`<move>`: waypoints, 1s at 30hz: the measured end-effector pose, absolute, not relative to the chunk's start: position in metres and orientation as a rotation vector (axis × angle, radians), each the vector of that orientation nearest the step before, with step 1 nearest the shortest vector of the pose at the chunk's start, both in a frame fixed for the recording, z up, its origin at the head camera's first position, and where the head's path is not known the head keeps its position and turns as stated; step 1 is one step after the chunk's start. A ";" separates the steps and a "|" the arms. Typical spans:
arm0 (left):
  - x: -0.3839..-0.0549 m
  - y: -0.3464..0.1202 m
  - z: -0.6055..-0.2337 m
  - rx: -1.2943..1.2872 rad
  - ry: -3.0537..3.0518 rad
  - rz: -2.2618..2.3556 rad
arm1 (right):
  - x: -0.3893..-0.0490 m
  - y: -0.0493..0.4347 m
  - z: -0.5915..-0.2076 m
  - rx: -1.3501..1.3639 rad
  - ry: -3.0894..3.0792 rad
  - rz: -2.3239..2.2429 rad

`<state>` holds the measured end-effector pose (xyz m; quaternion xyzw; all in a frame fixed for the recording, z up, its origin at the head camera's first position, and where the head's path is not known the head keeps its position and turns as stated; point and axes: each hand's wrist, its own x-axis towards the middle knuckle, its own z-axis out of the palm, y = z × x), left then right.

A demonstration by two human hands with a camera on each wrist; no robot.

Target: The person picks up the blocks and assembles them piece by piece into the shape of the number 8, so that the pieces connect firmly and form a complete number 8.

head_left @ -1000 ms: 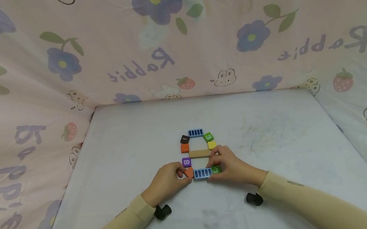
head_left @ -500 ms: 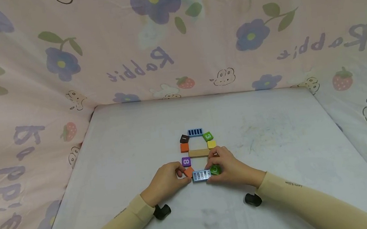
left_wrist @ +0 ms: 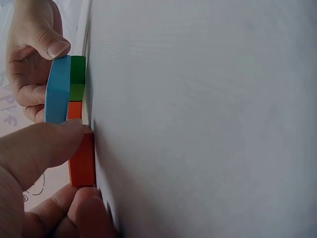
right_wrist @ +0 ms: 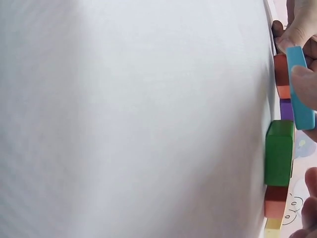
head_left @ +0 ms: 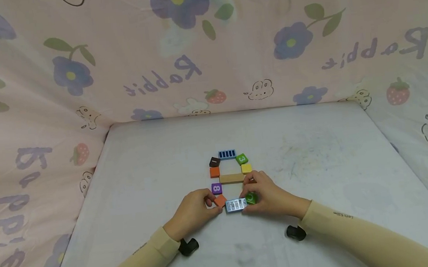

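Note:
My right hand (head_left: 268,195) pinches a light blue block with dark bars (head_left: 236,205). In the right wrist view the blue block (right_wrist: 298,106) is tilted and raised off the table. Close by stands a green block (head_left: 251,198) with a rounded mark, apart from the raised block. An orange block (head_left: 220,201) lies between the thumb and fingers of my left hand (head_left: 195,206), which grips it at the lower left corner of the ring of blocks. In the left wrist view the thumb lies along this orange block (left_wrist: 82,161), resting on the table.
Up the ring's left side sit a purple 8 block (head_left: 216,188), an orange-red block (head_left: 214,172) and a black block (head_left: 214,162). Another barred blue block (head_left: 227,154) tops it. A green 3 block (head_left: 241,159), a yellow block (head_left: 246,168) and a wooden bar (head_left: 231,178) complete the outline.
The lower barred block has been lifted off the table and tipped by my right hand, its face now glinting. It shifted slightly toward me. My left hand stays on the orange block.

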<state>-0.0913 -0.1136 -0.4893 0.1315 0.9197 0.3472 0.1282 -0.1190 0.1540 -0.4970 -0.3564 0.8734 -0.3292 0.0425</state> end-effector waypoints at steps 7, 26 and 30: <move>-0.092 -0.115 -0.490 0.384 2.676 0.998 | -0.118 0.155 -0.496 -1.125 2.661 -1.006; -0.091 -0.115 -0.490 0.378 2.667 1.000 | -0.116 0.151 -0.498 -1.127 2.672 -0.928; -0.091 -0.115 -0.490 0.377 2.672 1.003 | -0.115 0.148 -0.497 -1.135 2.692 -0.901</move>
